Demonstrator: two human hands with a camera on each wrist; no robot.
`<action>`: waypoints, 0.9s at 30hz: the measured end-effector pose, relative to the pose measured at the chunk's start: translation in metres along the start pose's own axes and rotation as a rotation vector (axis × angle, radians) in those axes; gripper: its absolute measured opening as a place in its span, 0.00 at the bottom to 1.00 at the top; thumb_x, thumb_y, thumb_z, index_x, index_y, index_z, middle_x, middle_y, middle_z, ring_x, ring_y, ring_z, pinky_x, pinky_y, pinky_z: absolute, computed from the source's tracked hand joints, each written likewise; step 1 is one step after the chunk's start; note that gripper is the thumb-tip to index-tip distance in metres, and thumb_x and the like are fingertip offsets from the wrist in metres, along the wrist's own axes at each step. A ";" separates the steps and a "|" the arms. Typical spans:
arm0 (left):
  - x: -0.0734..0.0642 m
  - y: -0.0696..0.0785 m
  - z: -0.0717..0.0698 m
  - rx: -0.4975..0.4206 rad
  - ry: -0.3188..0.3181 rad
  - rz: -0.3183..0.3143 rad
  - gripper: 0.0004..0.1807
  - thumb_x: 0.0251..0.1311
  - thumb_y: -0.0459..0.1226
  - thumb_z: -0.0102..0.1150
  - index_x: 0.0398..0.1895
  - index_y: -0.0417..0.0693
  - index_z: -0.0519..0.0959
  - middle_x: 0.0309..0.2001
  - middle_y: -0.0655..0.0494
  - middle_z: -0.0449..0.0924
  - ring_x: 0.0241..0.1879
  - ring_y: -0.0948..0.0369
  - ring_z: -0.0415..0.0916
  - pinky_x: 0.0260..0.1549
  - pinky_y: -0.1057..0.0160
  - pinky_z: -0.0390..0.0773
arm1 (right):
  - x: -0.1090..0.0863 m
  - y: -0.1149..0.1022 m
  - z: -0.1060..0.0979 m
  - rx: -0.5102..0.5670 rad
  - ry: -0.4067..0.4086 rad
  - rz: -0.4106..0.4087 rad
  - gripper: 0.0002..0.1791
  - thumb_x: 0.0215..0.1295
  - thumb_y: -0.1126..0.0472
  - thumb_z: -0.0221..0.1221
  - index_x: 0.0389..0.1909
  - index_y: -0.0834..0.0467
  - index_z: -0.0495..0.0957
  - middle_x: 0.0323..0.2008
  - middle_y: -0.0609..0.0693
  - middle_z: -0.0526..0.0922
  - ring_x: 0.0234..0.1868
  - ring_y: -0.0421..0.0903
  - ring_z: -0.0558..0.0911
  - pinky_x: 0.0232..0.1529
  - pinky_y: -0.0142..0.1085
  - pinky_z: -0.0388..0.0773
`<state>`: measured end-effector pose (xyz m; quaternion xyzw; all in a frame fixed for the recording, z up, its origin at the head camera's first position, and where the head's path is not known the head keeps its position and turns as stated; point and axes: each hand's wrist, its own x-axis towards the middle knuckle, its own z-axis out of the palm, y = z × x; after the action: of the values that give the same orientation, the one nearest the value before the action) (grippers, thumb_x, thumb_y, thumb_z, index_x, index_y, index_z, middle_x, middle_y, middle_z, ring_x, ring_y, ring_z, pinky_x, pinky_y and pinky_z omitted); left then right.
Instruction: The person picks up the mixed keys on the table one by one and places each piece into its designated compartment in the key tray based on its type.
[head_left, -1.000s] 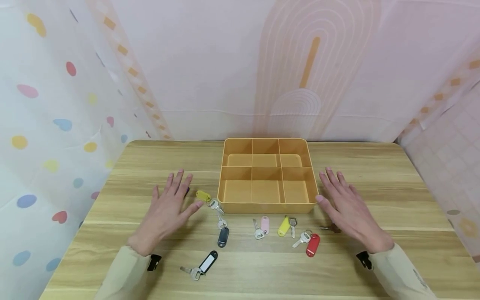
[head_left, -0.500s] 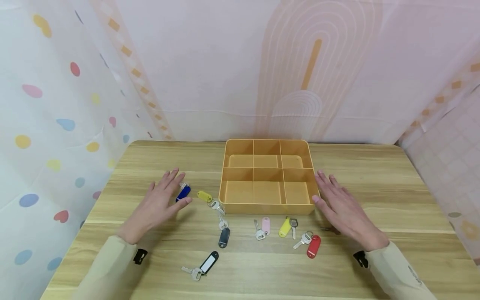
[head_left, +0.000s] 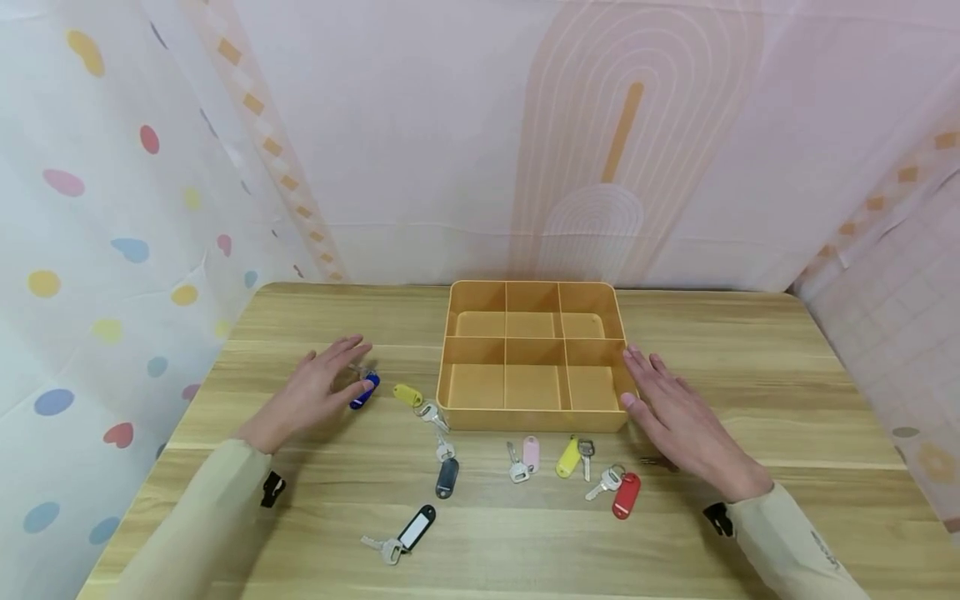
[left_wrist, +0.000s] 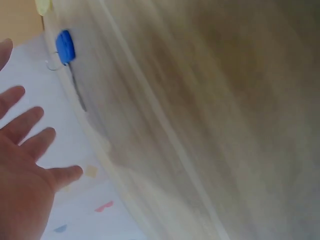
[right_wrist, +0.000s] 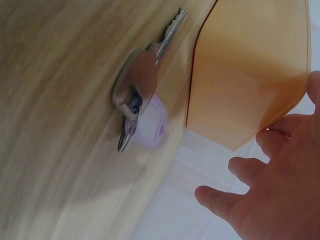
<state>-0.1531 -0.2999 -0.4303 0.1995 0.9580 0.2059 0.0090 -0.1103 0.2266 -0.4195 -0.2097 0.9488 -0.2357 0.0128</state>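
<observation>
My left hand [head_left: 315, 392] hovers at the left with its fingers loosely extended and nothing held. Beside its thumb lies a key with a blue tag [head_left: 366, 390]; the left wrist view shows this blue tag [left_wrist: 65, 47] apart from the fingers. My right hand [head_left: 686, 425] reaches along the right side of a tan box with six-way dividers [head_left: 532, 420], fingertips right at its rim. In the right wrist view, those fingers stand by the box wall [right_wrist: 240, 85], and a key with a light purple tag [right_wrist: 150, 122] lies on the table, mostly hidden under the hand in the head view.
Loose tagged keys lie around the box's front: yellow tag [head_left: 407, 395], dark grey tag [head_left: 447, 478], black tag [head_left: 417, 527], pink tag [head_left: 531, 453], another yellow tag [head_left: 568, 457] and red tag [head_left: 626, 496]. A patterned curtain [head_left: 405, 150] hangs behind the wooden table [head_left: 525, 550].
My left hand has moved left, uncovering the blue-tagged key. My right hand has shifted slightly left, in against the box's side. Box and keys lie as before.
</observation>
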 end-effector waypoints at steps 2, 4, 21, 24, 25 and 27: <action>0.004 -0.004 0.001 -0.024 -0.008 0.021 0.31 0.74 0.44 0.60 0.74 0.36 0.69 0.76 0.34 0.61 0.76 0.34 0.54 0.67 0.23 0.51 | 0.000 0.000 0.000 0.005 0.000 -0.002 0.35 0.85 0.46 0.42 0.84 0.56 0.47 0.83 0.53 0.48 0.81 0.64 0.50 0.73 0.69 0.51; 0.007 -0.008 0.001 -0.052 -0.014 0.034 0.28 0.74 0.40 0.60 0.72 0.36 0.71 0.75 0.35 0.63 0.76 0.34 0.54 0.68 0.25 0.52 | 0.001 0.000 0.000 0.008 -0.003 -0.005 0.35 0.85 0.46 0.42 0.84 0.56 0.47 0.83 0.54 0.49 0.81 0.64 0.50 0.73 0.69 0.51; 0.023 -0.029 0.004 -0.173 -0.069 0.051 0.12 0.71 0.29 0.60 0.53 0.41 0.86 0.65 0.40 0.78 0.73 0.36 0.62 0.68 0.32 0.62 | 0.002 -0.002 -0.001 -0.019 -0.018 -0.016 0.35 0.85 0.47 0.41 0.83 0.59 0.47 0.83 0.56 0.48 0.80 0.65 0.51 0.73 0.67 0.53; 0.024 -0.029 0.005 -0.178 -0.069 0.046 0.10 0.71 0.29 0.61 0.50 0.42 0.87 0.65 0.40 0.79 0.73 0.36 0.62 0.68 0.32 0.62 | 0.001 -0.001 -0.001 -0.021 -0.019 -0.013 0.35 0.85 0.47 0.41 0.83 0.60 0.47 0.83 0.56 0.48 0.80 0.65 0.51 0.74 0.66 0.53; 0.024 -0.029 0.005 -0.179 -0.069 0.044 0.10 0.70 0.29 0.62 0.50 0.43 0.87 0.64 0.40 0.79 0.72 0.36 0.63 0.68 0.32 0.62 | 0.001 -0.001 -0.001 -0.021 -0.020 -0.012 0.35 0.85 0.47 0.41 0.83 0.60 0.47 0.83 0.55 0.48 0.80 0.65 0.51 0.74 0.66 0.53; 0.025 -0.028 0.006 -0.174 -0.064 0.042 0.09 0.70 0.29 0.62 0.48 0.43 0.88 0.64 0.41 0.80 0.72 0.37 0.64 0.68 0.33 0.63 | 0.001 0.000 -0.001 -0.022 -0.020 -0.011 0.36 0.85 0.47 0.42 0.83 0.60 0.47 0.83 0.55 0.48 0.80 0.65 0.51 0.74 0.66 0.53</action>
<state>-0.1861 -0.3117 -0.4453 0.2243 0.9314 0.2818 0.0525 -0.1109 0.2265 -0.4185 -0.2173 0.9501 -0.2232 0.0187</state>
